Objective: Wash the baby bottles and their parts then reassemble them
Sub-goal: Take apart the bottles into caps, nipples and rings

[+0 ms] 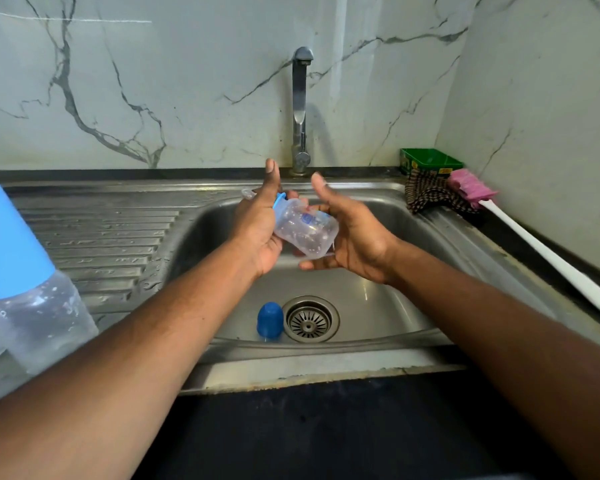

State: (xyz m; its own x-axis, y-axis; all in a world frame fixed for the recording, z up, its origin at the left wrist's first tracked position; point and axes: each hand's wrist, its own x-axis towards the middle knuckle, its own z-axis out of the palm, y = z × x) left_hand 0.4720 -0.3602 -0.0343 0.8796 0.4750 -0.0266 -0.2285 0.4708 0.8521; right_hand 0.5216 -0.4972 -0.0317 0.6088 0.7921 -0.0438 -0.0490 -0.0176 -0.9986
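Nearest us, at the left edge, a second bottle (pixel 32 317) sits on the draining board with a light blue cap on; wet, clear plastic.

Down on the sink (pixel 378 306) floor, a dark blue cap (pixel 270 320) stands just beside the drain (pixel 309 319), apart from everything else.

Over the basin we hold the small clear bottle (pixel 305 228) between both hands, tilted, base toward us, nipple end pointing away and left. Blue collar and nipple look fitted. Left hand (pixel 257 230) sits against the neck side, thumb straight up; whether its fingers curl round the bottle behind, we can't tell. Right hand (pixel 350 233) cups under the base, fingers loosely extended, thumb raised, not clamped.

Handling, as a judgement: light, stiff thin plastic, wet with droplets, so slippery. Won't shatter, but will skid if squeezed at the smooth belly. Best hold is the ribbed collar or round the waist with the palm under the base. Nipple is soft; don't grip there.

Further back: tap (pixel 300 109) at the wall, no water visibly running. Far right on the counter: brush (pixel 534 244) with pink head, checked cloth (pixel 430 195), green tub (pixel 430 161).
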